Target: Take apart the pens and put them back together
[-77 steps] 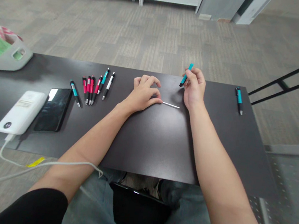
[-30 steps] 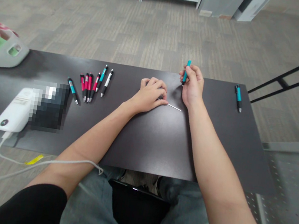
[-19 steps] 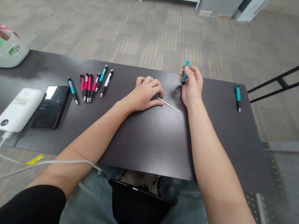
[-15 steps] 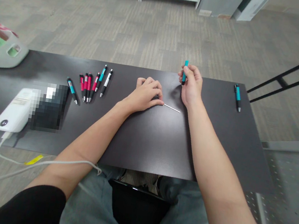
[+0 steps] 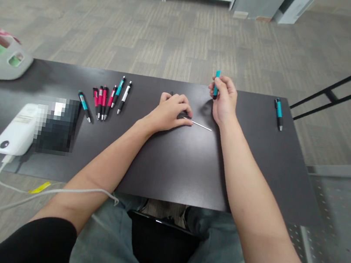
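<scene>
My right hand [image 5: 224,102] is raised above the far side of the black table [image 5: 176,167] and is closed round a teal pen barrel [image 5: 216,84], held upright. My left hand [image 5: 169,112] rests on the table with its fingers curled, fingertips pinching one end of a thin white pen refill [image 5: 200,125] that lies flat between my two hands. A small dark part shows under the left fingers; I cannot make it out.
A row of several red, teal and white pens [image 5: 106,98] lies at the left. One teal pen [image 5: 278,113] lies alone at the far right. A white power bank [image 5: 19,129] with a cable, a blurred dark phone [image 5: 56,124] and a grey container [image 5: 2,64] sit at the left end.
The teal barrel has turned from slanted to upright in my right hand. My left fingers have shifted slightly on the refill's end, and the refill has swung a little on the table.
</scene>
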Tool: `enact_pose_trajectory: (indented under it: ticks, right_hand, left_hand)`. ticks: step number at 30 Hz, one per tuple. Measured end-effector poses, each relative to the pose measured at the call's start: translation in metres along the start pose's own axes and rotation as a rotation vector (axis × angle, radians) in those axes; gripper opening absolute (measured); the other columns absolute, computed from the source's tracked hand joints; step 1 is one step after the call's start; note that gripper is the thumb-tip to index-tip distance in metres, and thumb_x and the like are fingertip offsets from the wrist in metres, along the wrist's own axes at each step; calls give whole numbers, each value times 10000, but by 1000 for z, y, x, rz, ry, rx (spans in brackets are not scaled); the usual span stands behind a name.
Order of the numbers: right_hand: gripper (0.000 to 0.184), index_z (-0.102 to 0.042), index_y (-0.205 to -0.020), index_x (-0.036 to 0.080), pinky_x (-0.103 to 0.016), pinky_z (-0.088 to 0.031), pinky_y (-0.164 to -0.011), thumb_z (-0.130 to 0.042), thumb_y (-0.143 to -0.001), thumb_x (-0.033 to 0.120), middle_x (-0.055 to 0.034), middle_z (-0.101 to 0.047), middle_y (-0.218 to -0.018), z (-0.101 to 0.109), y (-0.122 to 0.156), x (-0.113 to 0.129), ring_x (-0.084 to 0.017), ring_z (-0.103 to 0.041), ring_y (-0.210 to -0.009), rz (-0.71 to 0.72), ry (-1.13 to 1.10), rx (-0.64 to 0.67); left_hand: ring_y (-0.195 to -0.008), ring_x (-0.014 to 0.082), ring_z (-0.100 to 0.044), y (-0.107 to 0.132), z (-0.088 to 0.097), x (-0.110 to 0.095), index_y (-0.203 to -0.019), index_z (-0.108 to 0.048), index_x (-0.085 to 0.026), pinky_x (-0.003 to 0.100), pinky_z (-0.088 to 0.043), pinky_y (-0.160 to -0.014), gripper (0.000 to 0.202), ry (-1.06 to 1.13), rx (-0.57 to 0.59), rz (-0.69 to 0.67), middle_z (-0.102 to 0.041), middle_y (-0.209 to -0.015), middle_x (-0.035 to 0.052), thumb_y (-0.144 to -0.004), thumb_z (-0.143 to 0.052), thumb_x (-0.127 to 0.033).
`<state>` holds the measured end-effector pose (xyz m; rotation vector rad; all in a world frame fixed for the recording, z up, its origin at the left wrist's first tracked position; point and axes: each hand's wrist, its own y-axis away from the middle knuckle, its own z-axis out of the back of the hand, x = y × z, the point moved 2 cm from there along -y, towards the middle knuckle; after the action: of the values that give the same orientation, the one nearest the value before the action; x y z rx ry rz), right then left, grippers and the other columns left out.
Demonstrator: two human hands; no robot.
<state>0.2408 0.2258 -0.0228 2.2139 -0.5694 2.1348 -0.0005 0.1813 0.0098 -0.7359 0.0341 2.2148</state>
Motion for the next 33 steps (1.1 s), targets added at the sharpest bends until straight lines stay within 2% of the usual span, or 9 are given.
enact_pose_trajectory:
  ticks: [4, 8, 11, 16, 20, 24, 29, 33]
  right_hand:
    - [756, -823, -1233, 349, -489, -741, -974, -958, -907, 1017, -57, -827, -1143, 1, 0, 1, -335, -851, -1234, 14, -6, -22]
    - [725, -827, -1218, 357, -488, -737, -982, -959, -918, 1004, -52, -829, -1127, 0, 1, 2, -321, -850, -1197, 1, 6, -21]
    - [703, -843, -1211, 363, -492, -742, -1005, -1003, -898, 972, -56, -857, -1156, -2, 4, 8, -319, -848, -1199, -11, 10, 1]
    - [631, -853, -1121, 331, -526, -737, -1104, -1099, -856, 848, -64, -875, -1138, -4, 13, 19, -349, -844, -1291, -13, 35, 54]
    - [592, -874, -1027, 324, -574, -708, -1225, -1140, -812, 808, -53, -912, -1129, -5, 19, 24, -370, -850, -1311, 22, 65, 117]
    - [566, -879, -978, 334, -599, -701, -1259, -1149, -804, 800, -39, -921, -1085, -7, 23, 29, -368, -861, -1272, 18, 96, 150]
    - [562, -886, -960, 338, -609, -694, -1262, -1173, -763, 778, -34, -922, -1078, -8, 25, 32, -365, -865, -1213, 17, 106, 158]
    - [555, -900, -976, 335, -602, -690, -1249, -1160, -773, 780, -46, -927, -1110, -7, 23, 26, -367, -865, -1197, 38, 136, 180]
  left_hand:
    - [-1255, 369, -730, -3, -7, 0, -1027, -853, -285, 617, -416, -1259, 336, 14, 22, -3, -865, -1280, 113, -1183, -871, -581]
    - [-1100, 320, -776, -4, -5, 3, -1086, -800, -288, 575, -466, -1251, 238, 63, -32, 34, -881, -1104, 66, -1216, -814, -488]
    - [-1033, 297, -785, -6, 3, 12, -1092, -786, -293, 531, -550, -1190, 191, 167, -210, 100, -870, -1055, 40, -1187, -843, -448]
    - [-1032, 274, -818, -11, 16, 37, -1034, -758, -289, 433, -671, -994, 423, 487, -595, 191, -833, -1032, 50, -1097, -980, -644]
    - [-1061, 274, -854, -12, 22, 55, -1043, -762, -289, 433, -721, -988, 545, 639, -741, 233, -838, -1042, 57, -1000, -1055, -747]
    - [-1104, 287, -879, -8, 25, 62, -1062, -775, -294, 457, -750, -1027, 585, 667, -759, 231, -864, -1095, 76, -929, -1096, -765]
    - [-1036, 268, -870, -7, 24, 58, -1097, -787, -286, 420, -743, -950, 581, 636, -693, 249, -861, -1068, 77, -929, -1091, -753]
    - [-1004, 260, -860, -8, 25, 58, -1090, -792, -283, 408, -734, -931, 589, 652, -707, 260, -859, -1038, 66, -919, -1107, -750]
